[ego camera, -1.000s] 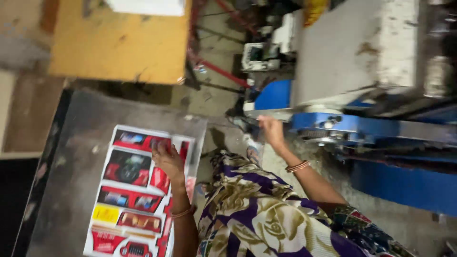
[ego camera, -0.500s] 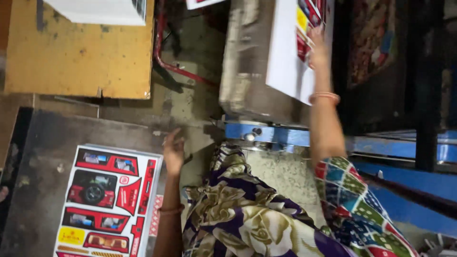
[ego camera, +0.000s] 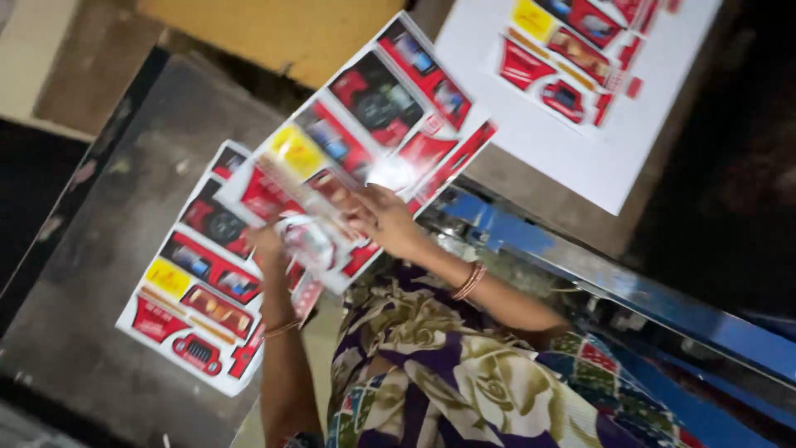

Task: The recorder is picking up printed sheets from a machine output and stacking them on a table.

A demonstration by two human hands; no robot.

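Both my hands hold one printed sheet (ego camera: 373, 116), white with red, black and yellow box panels, lifted above the grey table (ego camera: 91, 249). My left hand (ego camera: 269, 249) grips its lower edge near my body. My right hand (ego camera: 383, 217) presses on the sheet's underside near its middle. Under the lifted sheet lies a stack of like printed sheets (ego camera: 195, 299) flat on the table. Another printed sheet (ego camera: 580, 91) rests on the machine bed at the upper right.
A blue machine frame (ego camera: 597, 274) runs diagonally at the right, close to my lap. A yellow-brown board (ego camera: 274, 29) lies at the top, beyond the table. My patterned garment (ego camera: 448, 382) fills the lower middle.
My right hand came back from the sheet on the machine to the table side. Both hands now hold a printed sheet raised over the stack; earlier my left hand rested by the stack.
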